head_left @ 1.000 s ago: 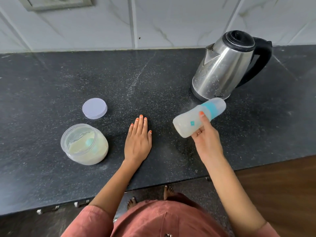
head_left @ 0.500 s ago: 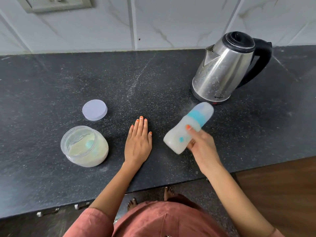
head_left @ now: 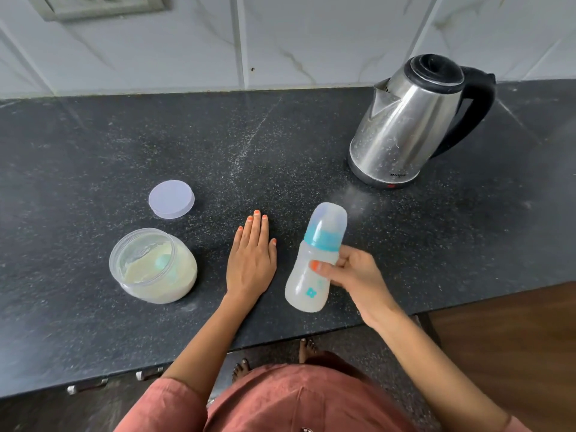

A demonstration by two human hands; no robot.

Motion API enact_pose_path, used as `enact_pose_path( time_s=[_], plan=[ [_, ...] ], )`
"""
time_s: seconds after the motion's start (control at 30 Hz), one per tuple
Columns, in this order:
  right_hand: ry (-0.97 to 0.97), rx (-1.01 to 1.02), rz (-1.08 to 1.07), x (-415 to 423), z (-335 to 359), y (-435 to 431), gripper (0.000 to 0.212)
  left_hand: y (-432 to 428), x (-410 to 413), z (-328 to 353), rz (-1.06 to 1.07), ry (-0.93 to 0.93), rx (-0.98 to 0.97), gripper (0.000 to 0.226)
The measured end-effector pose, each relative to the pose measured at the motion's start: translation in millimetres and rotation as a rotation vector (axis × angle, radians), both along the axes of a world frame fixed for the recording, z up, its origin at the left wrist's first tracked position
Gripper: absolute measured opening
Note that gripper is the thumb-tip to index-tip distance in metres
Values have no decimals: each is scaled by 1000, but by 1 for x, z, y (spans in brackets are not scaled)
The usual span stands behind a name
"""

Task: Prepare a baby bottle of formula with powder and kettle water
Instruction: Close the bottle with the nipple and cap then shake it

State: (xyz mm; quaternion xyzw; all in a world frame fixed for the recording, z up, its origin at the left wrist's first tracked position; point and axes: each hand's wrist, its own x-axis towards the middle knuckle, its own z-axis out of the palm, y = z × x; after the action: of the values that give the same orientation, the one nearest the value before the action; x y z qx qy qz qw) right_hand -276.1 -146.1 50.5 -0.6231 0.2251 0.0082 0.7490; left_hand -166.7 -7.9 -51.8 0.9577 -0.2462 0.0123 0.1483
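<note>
Counter (head_left: 93, 145): dark speckled stone slab below a white tiled wall; bears all items listed below.
Kettle (head_left: 402, 126): stainless steel body, black lid and handle; stands upright at the far right of the counter, well apart from both hands.
Powder jar (head_left: 152, 266): clear, lid off, part-filled with pale powder; a teal scoop lies inside. Stands near the left hand, on its outer side.
Bottle (head_left: 308, 275): translucent, teal collar, clear cap fitted; milky contents. Held tilted, cap end pointing away toward the kettle, between the two hands.
Left hand (head_left: 251, 260): flat on the counter, palm down, fingers straight and together; holds nothing.
Right hand (head_left: 352, 275): fingers and thumb wrapped around the bottle's middle.
Jar lid (head_left: 171, 198): lilac disc, lies flat just behind the jar.
</note>
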Motion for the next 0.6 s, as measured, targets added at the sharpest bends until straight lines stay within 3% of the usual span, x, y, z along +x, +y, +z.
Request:
enact_pose_path(
  time_s=[0.17, 0.23, 0.33, 0.4, 0.6],
  plan=[
    [-144, 395, -396, 20, 6, -14, 15, 0, -1, 1, 3, 2, -18, 51],
    [-136, 381, -386, 20, 3, -10, 17, 2, -2, 0, 7, 6, -12, 51],
    [-17, 163, -122, 5, 0, 2, 40, 1, -1, -1, 5, 7, -1, 52],
    [18, 65, -25, 0, -1, 3, 35, -1, 0, 0, -1, 5, -5, 52],
    [-116, 391, -421, 20, 5, -10, 13, 2, -1, 0, 6, 4, -12, 52]
  ],
)
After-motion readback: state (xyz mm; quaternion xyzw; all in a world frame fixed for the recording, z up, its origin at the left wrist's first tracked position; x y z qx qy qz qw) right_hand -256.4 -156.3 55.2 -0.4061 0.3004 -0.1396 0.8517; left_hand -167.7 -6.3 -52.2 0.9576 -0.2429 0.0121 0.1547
